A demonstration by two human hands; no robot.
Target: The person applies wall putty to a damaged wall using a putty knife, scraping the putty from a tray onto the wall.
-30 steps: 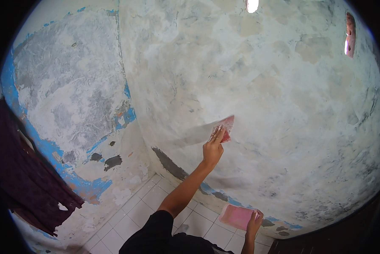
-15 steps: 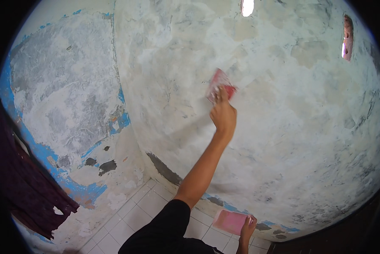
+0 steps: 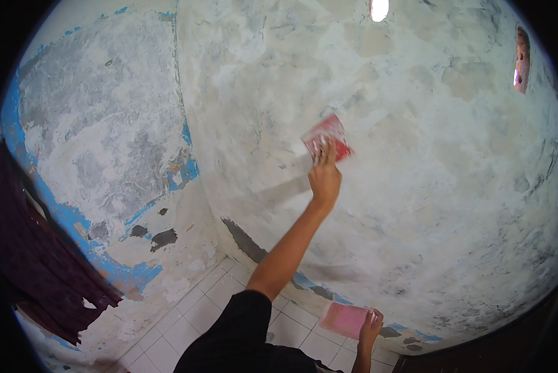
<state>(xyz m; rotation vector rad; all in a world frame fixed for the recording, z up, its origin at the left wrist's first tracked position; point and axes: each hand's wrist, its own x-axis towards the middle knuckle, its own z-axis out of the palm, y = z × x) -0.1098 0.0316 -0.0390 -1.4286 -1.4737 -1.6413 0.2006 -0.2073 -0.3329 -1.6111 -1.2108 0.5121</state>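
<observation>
My left hand is raised on an outstretched arm and grips a flat red scraper blade pressed against the patchy off-white plastered wall. A paler smear trails down and left of the blade. Low at the bottom edge, my right hand holds a pink flat plate close to the foot of the wall. A black sleeve covers my left upper arm.
The wall meets a second wall at a corner on the left, grey and white with peeling blue paint. White floor tiles lie below. A dark maroon cloth hangs at the far left. Small openings sit high up.
My left hand has swept the red blade up the wall from waist height to well above it. My right hand with the pink plate has stayed low.
</observation>
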